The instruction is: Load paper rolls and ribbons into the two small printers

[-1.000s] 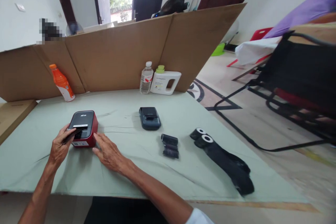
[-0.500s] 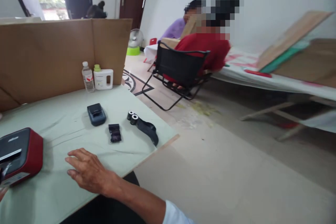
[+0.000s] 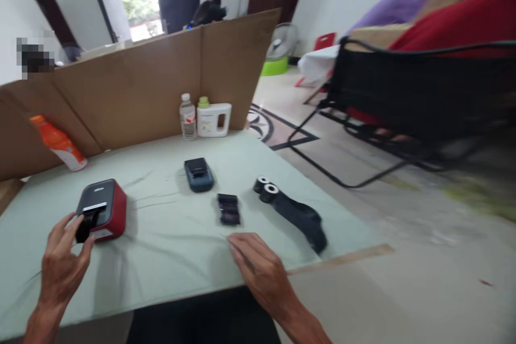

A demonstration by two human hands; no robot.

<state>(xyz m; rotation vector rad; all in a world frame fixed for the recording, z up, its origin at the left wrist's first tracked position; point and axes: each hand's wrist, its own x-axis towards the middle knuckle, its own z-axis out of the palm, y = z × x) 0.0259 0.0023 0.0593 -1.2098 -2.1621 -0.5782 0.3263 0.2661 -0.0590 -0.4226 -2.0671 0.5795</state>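
A red and black label printer (image 3: 117, 209) stands on the left of the table, with a black strip (image 3: 84, 230) at its front. My left hand (image 3: 62, 258) has thumb and fingers around that strip, holding it at its edges. Near the table's front edge, my right hand (image 3: 260, 269) is low over the cloth with fingers stretched out and nothing visible in it. Beyond it lie a bundle of small dark rolls (image 3: 228, 209) and a small dark blue device (image 3: 199, 174). To its right lie two black rolls with white cores (image 3: 266, 189), beside a long black curved piece (image 3: 300, 219).
A cardboard screen (image 3: 161, 75) borders the back of the pale green table (image 3: 161, 279). Before it stand a water bottle (image 3: 188, 118), a white jug (image 3: 213, 120) and a leaning orange bottle (image 3: 58, 142). At right, a person in red sits in a black folding chair (image 3: 403, 91).
My view has turned left and closer to the table. The printer and my left hand on the black strip now show fully. My right hand's fingers are closer together.
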